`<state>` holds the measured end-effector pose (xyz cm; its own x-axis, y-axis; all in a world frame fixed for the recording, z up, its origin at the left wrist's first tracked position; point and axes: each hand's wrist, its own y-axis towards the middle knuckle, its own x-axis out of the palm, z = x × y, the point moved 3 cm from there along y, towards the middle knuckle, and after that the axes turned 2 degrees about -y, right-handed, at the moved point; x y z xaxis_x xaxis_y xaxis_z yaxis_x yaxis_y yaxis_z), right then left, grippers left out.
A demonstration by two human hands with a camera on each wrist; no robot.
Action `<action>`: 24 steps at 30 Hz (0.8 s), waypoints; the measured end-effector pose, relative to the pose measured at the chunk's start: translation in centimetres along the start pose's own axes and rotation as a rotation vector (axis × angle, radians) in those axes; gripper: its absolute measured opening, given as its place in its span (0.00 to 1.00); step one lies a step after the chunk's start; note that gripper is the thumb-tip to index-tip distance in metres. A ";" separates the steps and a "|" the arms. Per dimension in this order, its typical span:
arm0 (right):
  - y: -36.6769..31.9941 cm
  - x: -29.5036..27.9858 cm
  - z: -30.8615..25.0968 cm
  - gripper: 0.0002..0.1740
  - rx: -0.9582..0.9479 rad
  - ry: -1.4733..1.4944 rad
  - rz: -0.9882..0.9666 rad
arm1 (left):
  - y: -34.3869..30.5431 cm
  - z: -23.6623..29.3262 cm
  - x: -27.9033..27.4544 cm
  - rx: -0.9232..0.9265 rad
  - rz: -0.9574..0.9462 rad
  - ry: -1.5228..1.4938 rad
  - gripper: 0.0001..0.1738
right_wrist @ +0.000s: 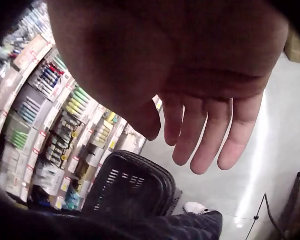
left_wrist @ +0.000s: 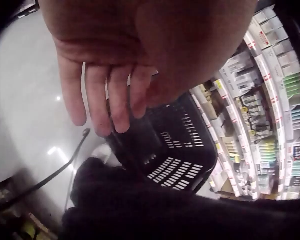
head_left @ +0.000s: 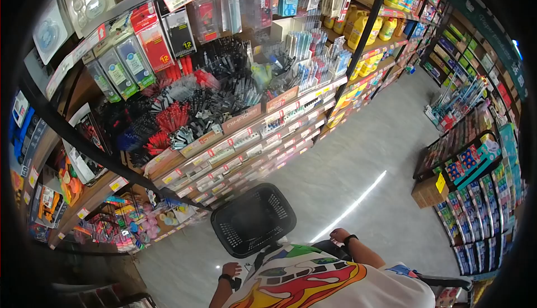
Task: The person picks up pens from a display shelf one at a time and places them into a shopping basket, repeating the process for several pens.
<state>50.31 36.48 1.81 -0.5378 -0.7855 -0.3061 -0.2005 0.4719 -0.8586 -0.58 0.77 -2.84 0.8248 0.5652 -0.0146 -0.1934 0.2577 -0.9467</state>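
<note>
A dark plastic shopping basket (head_left: 253, 218) with slotted walls stands in front of the person, beside the shelves. The left hand (head_left: 231, 269) hangs to the left of the person's shirt, near the basket, holding nothing. In the left wrist view, the left hand's fingers (left_wrist: 97, 102) are loosely extended and overlap the basket (left_wrist: 135, 142). Over on the other side, the right hand (head_left: 339, 235) hangs low with no object in it. Its fingers (right_wrist: 217, 130) are relaxed and spread a little above the floor in the right wrist view, with the basket (right_wrist: 162, 175) below.
Shelves on the left carry a bin of many pens (head_left: 173, 112), packaged pens (head_left: 151, 36) and rows of small stationery (head_left: 274, 132). Yellow bottles (head_left: 357, 34) stand farther along. A display rack (head_left: 475, 210) and a cardboard box (head_left: 429, 190) border the grey aisle floor (head_left: 358, 157).
</note>
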 end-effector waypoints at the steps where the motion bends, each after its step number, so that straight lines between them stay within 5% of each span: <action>1: -0.1 -0.8 0.1 0.21 0.016 0.057 -0.002 | -0.1 -1.1 0.4 -0.038 0.007 0.045 0.22; 2: 0.1 -1.3 0.0 0.21 0.031 0.118 -0.003 | -0.3 -2.2 0.8 -0.078 -0.001 0.068 0.21; 3: 0.6 3.0 -2.5 0.21 -0.016 0.194 -0.027 | -1.6 -2.4 -4.6 -0.151 0.005 0.114 0.21; 6: -0.8 0.5 -7.3 0.19 -0.158 0.174 0.065 | -0.5 -5.5 -3.9 -0.006 -0.120 0.396 0.22; 9: -0.4 -0.8 -14.1 0.18 -0.369 0.123 0.091 | 3.6 -6.5 -4.2 -0.224 -0.103 0.042 0.21; 13: -3.6 -3.6 -24.8 0.14 -0.654 -0.190 0.064 | 3.0 -3.6 -1.9 -0.071 0.022 0.002 0.18; 15: -3.3 -6.7 -29.6 0.13 -0.976 -0.315 0.283 | 1.9 -0.5 -0.5 -0.027 0.035 -0.010 0.18; 17: -4.8 -10.7 -35.8 0.12 -0.924 -0.177 0.415 | 1.3 1.2 0.3 -0.002 0.049 -0.023 0.17; 21: -3.7 -20.4 -46.1 0.14 -1.187 -0.047 0.810 | 0.3 3.9 2.4 0.017 0.092 -0.036 0.18; 24: -5.8 -26.8 -53.5 0.16 -1.240 -0.016 0.908 | 0.1 4.4 4.4 -0.006 0.139 -0.098 0.18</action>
<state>22.08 76.26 36.98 -0.8450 -0.0578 -0.5317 -0.3586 0.7987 0.4832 0.71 6.76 -1.62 0.7346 0.6689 -0.1139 -0.2982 0.1674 -0.9397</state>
